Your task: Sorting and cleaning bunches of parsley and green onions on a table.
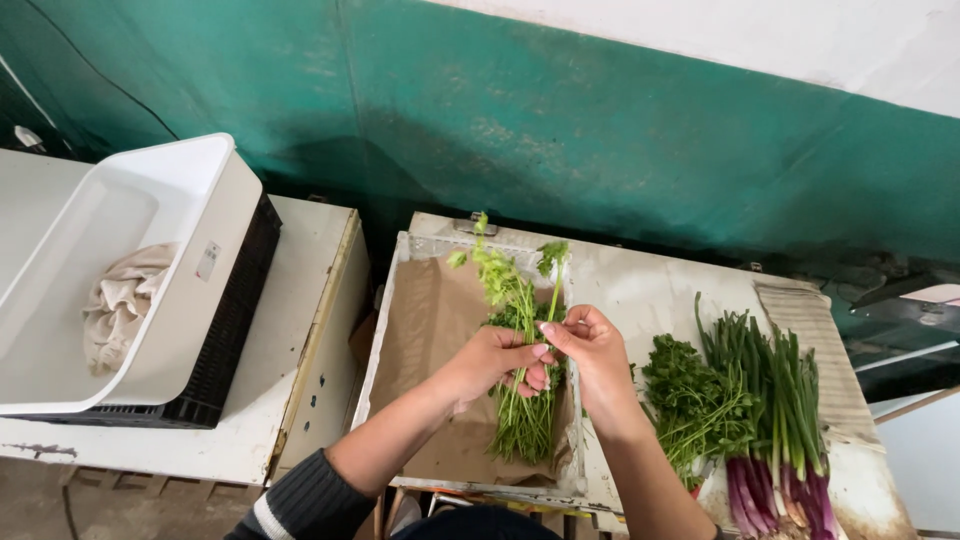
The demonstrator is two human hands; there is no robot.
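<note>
Green herb bunch [522, 400] lies in the paper-lined tray [400, 290], long axis running away from the body. Left hand [495, 362] wraps its stems; right hand [590, 350] pinches one sprig [556, 275] just beside it, nearer. One tray; further herbs [690, 400] and red-bulbed onions [780, 440] lie right on the bench [650, 290].

Single view, head-worn camera: looks steeply down and forward from above the person's chest, close over both forearms. Faces a green-painted wall [600, 130]; table [650, 285] fills the lower centre and right, white tub [190, 270] sits left. No second view.
</note>
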